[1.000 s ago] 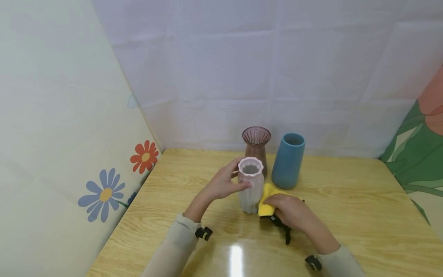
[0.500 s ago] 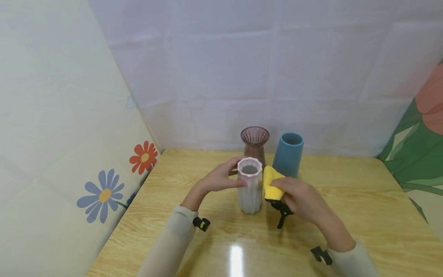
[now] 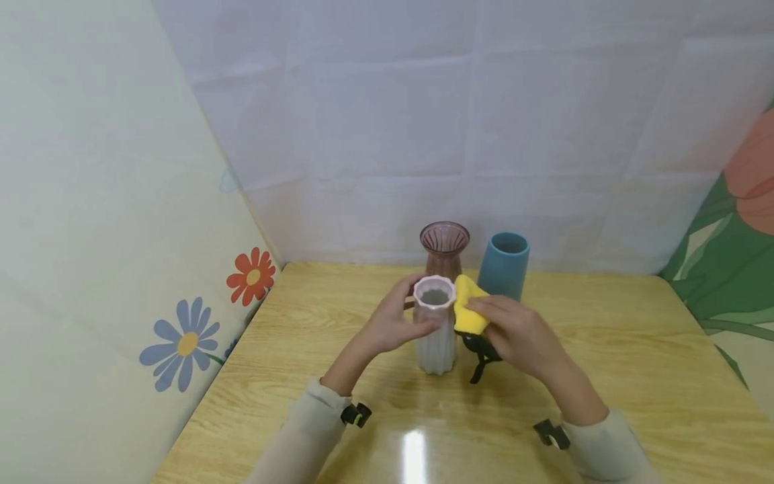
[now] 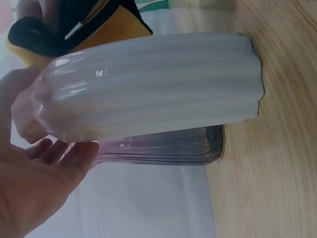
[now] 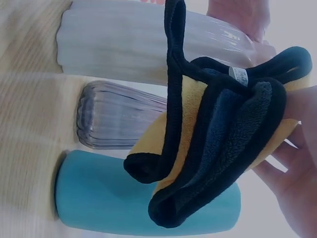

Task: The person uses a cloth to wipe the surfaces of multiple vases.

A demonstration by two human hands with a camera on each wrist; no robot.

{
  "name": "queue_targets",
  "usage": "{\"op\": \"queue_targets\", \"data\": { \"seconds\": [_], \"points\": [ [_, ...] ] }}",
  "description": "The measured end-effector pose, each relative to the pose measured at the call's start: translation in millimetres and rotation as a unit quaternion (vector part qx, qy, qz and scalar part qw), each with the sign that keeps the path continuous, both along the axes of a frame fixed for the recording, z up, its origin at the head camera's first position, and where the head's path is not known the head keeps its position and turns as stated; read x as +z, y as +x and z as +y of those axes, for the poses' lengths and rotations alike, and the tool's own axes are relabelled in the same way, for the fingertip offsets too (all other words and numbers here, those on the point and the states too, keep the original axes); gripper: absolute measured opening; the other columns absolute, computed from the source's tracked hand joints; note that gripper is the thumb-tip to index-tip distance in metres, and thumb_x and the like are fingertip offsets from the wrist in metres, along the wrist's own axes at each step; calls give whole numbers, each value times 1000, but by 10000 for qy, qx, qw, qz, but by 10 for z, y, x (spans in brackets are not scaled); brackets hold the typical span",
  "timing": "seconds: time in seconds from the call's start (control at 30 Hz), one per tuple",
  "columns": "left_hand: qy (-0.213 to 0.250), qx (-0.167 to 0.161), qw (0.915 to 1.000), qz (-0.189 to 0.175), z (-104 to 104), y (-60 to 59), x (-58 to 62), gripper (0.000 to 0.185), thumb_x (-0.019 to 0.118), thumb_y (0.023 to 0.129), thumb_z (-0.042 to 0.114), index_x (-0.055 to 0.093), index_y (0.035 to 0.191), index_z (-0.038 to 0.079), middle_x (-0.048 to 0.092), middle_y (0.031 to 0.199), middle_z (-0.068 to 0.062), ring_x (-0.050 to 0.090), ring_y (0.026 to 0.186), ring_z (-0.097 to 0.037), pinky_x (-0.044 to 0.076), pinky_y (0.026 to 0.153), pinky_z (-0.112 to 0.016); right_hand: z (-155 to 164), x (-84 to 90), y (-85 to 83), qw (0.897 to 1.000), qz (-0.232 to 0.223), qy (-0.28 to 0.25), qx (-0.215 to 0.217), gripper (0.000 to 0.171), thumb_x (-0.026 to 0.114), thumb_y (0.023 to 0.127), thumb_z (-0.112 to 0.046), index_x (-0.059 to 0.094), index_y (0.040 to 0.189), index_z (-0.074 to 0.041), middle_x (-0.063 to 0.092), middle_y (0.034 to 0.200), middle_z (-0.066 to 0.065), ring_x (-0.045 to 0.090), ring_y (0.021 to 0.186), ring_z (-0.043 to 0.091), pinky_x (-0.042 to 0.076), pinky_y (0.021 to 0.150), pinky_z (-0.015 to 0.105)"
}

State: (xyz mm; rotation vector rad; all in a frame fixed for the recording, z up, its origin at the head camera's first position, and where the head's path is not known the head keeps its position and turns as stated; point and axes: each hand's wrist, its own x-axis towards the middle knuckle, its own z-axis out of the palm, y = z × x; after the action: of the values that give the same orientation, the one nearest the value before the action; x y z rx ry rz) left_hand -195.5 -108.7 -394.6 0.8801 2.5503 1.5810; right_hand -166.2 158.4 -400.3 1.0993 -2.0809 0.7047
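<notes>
Your left hand (image 3: pixel 396 321) has its grip around the upper part of the white vase (image 3: pixel 435 333), fingers and thumb curled just below the wavy rim, and it keeps the vase upright on the bench (image 3: pixel 605 376). Your right hand (image 3: pixel 514 333) holds the yellow cloth (image 3: pixel 468 312) bunched in a closed grip; the cloth touches the vase at the right side, just under the rim. The right wrist view shows that the cloth has a dark inner face and a black border, and one black edge hangs down loose beside the vase.

The vase stands near the middle of the bench. Just behind the vase is the brown glass vase (image 3: pixel 444 249), and behind the vase to the right is the blue vase (image 3: pixel 504 265); both are close but not touching it, as far as I can tell.

I judge that you are in the wiping step, with the cloth now at the top of the white vase. The next move calls for a firm left grip, so the vase does not tip, while you press the cloth lightly along the ribs or over the rim. Mind the two vases behind; your right hand is near the blue one.
</notes>
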Motion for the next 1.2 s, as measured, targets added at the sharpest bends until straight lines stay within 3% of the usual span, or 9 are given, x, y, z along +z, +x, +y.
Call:
{"op": "queue_targets", "data": {
  "seconds": [0.17, 0.63, 1.2],
  "points": [
    [30, 278, 9996, 70, 50, 18, -31, 79, 85, 83, 20, 43, 148, 11, 58, 134, -4, 54, 125, -22, 51, 103, -47, -47, -38, -42, 9999, -132, 18, 93, 44, 76, 74, 10, 73, 116, -4, 74, 111, 12, 71, 97, 29, 62, 83, 44],
    [-102, 392, 9992, -33, 50, 3, -27, 78, 85, 84, 22, 43, 149, 12, 58, 134, -5, 55, 124, -21, 51, 103, -46, -88, -119, -66, 9991, -345, 166, 193, 42, 78, 76, 9, 73, 115, -5, 73, 115, 11, 70, 104, 32, 60, 89, 46],
    [-196, 198, 9996, -99, 21, -24, 16, 78, 84, 84, 18, 41, 149, 10, 57, 136, -6, 56, 125, -23, 50, 106, -45, -116, -170, -31, 9993, -326, 106, 179, 42, 78, 75, 10, 73, 114, -4, 74, 112, 12, 72, 99, 29, 62, 85, 43]
  ]
}}
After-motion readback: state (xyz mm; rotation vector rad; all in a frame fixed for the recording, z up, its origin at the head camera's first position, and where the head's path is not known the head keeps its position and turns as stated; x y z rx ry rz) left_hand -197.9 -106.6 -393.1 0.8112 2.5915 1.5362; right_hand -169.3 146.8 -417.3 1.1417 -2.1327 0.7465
